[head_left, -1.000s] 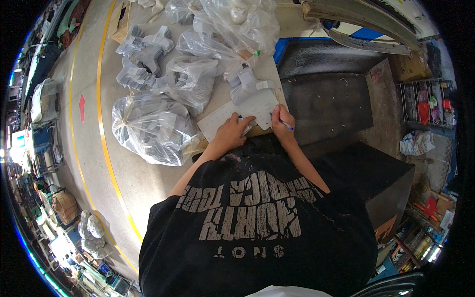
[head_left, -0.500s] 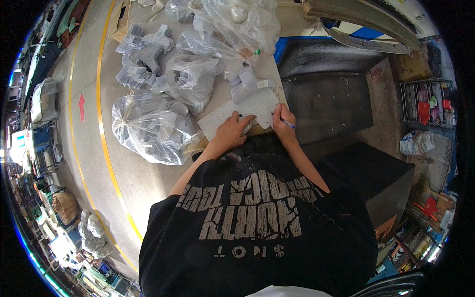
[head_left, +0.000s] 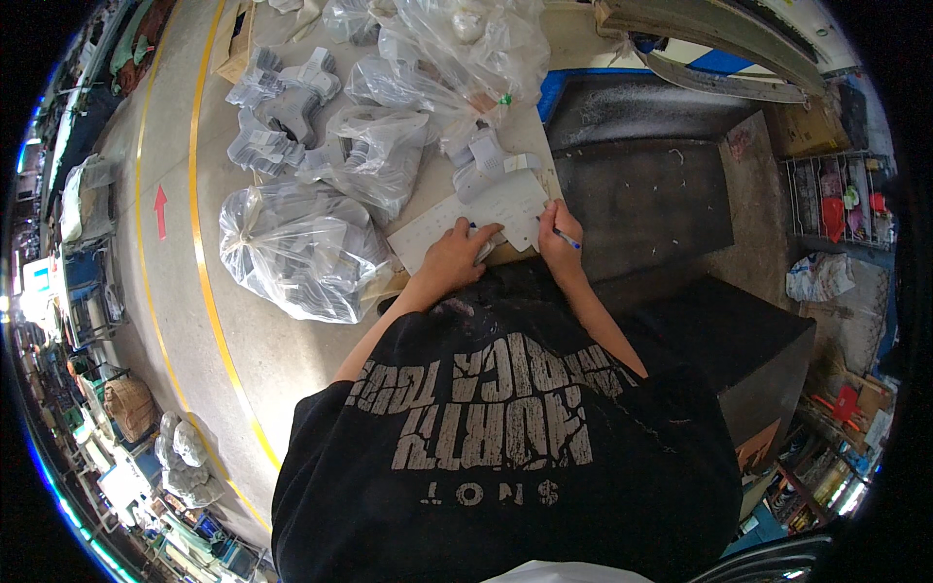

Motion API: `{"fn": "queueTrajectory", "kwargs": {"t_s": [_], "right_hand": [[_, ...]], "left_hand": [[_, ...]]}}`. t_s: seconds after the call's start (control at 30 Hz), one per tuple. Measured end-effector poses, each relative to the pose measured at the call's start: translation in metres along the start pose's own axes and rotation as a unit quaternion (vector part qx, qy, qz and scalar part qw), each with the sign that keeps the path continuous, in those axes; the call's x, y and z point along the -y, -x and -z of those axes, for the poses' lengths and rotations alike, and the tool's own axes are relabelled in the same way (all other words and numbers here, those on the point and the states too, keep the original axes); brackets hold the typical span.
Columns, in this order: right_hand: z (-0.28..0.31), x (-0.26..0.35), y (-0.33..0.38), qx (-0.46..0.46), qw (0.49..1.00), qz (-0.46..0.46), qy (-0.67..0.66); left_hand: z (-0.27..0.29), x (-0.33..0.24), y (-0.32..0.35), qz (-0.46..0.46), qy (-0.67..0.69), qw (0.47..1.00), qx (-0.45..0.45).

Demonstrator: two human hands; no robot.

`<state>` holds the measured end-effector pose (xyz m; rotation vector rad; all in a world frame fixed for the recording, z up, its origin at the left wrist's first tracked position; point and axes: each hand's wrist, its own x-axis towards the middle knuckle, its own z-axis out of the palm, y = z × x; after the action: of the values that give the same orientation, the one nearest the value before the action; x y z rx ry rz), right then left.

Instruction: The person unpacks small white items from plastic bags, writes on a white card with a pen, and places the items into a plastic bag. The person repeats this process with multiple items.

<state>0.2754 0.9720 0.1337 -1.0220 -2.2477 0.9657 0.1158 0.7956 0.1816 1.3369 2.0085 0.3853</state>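
Observation:
In my right hand [head_left: 561, 243] is a pen [head_left: 567, 238] with a blue end, its tip over the right edge of a white sheet of paper [head_left: 515, 209]. The sheet carries faint marks and lies over another pale marked sheet [head_left: 420, 236]. My left hand [head_left: 453, 259] rests on the papers, fingers bent. A small dark-blue bit shows at its fingertips, too small to name. Just beyond the sheets sit grey moulded parts [head_left: 483, 160]. Left of my hands, a knotted clear plastic bag [head_left: 301, 253] holds several similar grey parts.
More clear bags [head_left: 374, 160] and stacked grey parts [head_left: 282, 112] cover the table's far left. A dark bin-like box [head_left: 641, 209] stands to the right, with a wire rack [head_left: 841, 199] beyond. Yellow floor lines [head_left: 199, 194] run along the left.
My right hand and the pen have shifted very slightly at the sheet's right edge. My left hand stays on the papers.

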Motion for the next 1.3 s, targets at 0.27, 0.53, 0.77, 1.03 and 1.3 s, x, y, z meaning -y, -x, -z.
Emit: {"fn": "queueTrajectory", "kwargs": {"t_s": [0.27, 0.53, 0.77, 1.03, 1.3], "right_hand": [[-0.005, -0.006, 0.001, -0.010, 1.000, 0.019, 0.005], [-0.006, -0.009, -0.002, -0.008, 1.000, -0.008, 0.014], [0.006, -0.012, 0.004, -0.028, 0.999, -0.001, -0.019], [0.000, -0.026, 0.012, -0.001, 1.000, -0.001, -0.025], [0.002, -0.020, 0.010, 0.021, 1.000, 0.005, 0.009]], "left_hand": [[0.000, -0.002, 0.000, 0.000, 0.001, 1.000, -0.004], [-0.001, 0.000, 0.000, -0.005, 0.000, 1.000, -0.007], [0.000, 0.001, 0.001, -0.002, 0.003, 1.000, 0.002], [0.005, -0.004, 0.000, 0.010, 0.002, 1.000, 0.020], [0.004, -0.003, 0.000, 0.008, 0.005, 1.000, 0.018]]}}
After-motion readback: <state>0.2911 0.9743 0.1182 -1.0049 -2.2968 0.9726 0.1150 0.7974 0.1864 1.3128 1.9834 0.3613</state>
